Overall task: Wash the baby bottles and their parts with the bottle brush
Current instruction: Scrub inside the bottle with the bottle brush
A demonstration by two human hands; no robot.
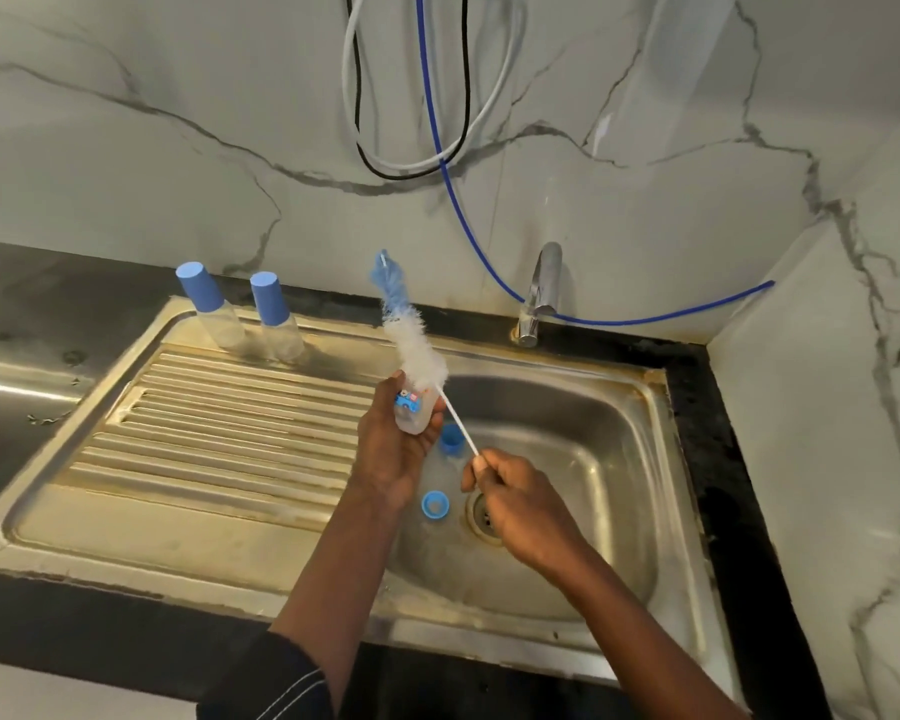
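Left hand (391, 452) fingers clamped round the bottle (414, 413) above the sink (567, 418), right hand (520, 498) pinching the bottle brush (417, 350) by its handle's very end, bristles outside the mouth: I judge the long lever may twist loose and miss.

No legible text — bottle (411, 410) print just blue picture, unreadable.
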